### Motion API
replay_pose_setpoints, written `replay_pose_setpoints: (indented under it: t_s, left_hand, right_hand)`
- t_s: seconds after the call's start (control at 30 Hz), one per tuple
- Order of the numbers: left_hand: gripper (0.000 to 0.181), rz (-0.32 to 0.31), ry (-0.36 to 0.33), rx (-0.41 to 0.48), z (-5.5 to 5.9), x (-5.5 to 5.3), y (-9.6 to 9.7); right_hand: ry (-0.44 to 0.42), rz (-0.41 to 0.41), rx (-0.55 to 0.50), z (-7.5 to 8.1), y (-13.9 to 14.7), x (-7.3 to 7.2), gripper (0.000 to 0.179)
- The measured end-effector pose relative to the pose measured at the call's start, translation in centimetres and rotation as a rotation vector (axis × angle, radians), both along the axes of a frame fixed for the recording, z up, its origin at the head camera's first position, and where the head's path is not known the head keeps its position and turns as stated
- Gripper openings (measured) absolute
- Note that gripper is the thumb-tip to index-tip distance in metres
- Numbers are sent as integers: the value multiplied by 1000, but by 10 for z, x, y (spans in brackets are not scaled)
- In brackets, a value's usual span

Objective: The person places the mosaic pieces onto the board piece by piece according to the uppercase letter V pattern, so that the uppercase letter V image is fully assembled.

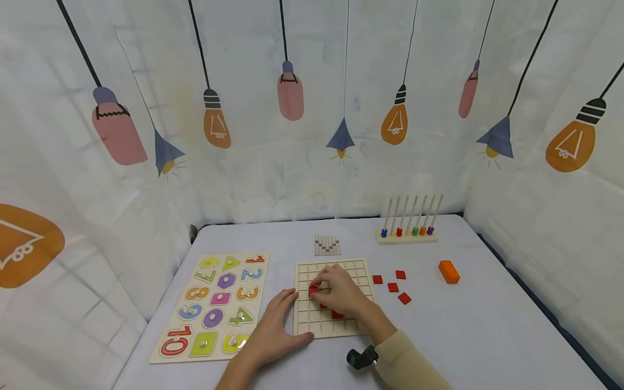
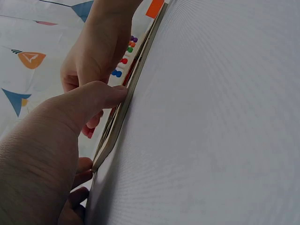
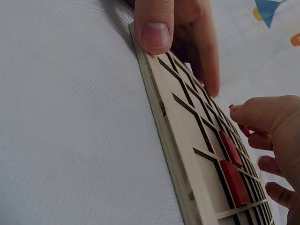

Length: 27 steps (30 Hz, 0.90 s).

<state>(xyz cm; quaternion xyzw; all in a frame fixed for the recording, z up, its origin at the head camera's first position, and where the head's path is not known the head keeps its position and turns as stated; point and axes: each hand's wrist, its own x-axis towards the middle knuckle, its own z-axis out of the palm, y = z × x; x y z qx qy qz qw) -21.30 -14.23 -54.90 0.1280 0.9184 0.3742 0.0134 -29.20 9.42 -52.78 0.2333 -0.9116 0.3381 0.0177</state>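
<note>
A pale wooden grid board (image 1: pixel 308 325) lies on the white table in front of the person. Over its left half the right hand (image 1: pixel 338 290) pinches a red square tile (image 1: pixel 313 291) between thumb and fingers. Two more red tiles (image 3: pixel 234 183) sit in grid squares nearer the front, partly covered by that hand in the head view. The left hand (image 1: pixel 279 329) rests at the board's front left corner. Its thumb (image 3: pixel 155 35) presses on the front edge, while the fingers lie relaxed along the left side.
Several loose red tiles (image 1: pixel 392 287) lie right of the board. A small pattern card (image 1: pixel 327 245) is behind it. At left is a number puzzle board (image 1: pixel 163 338). A bead stand (image 1: pixel 407 239) and an orange block (image 1: pixel 449 272) are at the right.
</note>
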Motion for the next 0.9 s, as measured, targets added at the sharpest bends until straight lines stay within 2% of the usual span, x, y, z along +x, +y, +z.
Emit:
replay_pose_setpoints:
  t_s: [0.33, 0.9]
  left_hand:
    - [112, -6, 14, -3, 0, 0, 0]
    - [113, -2, 16, -12, -1, 0, 0]
  right_hand:
    - [35, -16, 51, -11, -1, -3, 18]
    - [20, -15, 40, -7, -2, 0, 22]
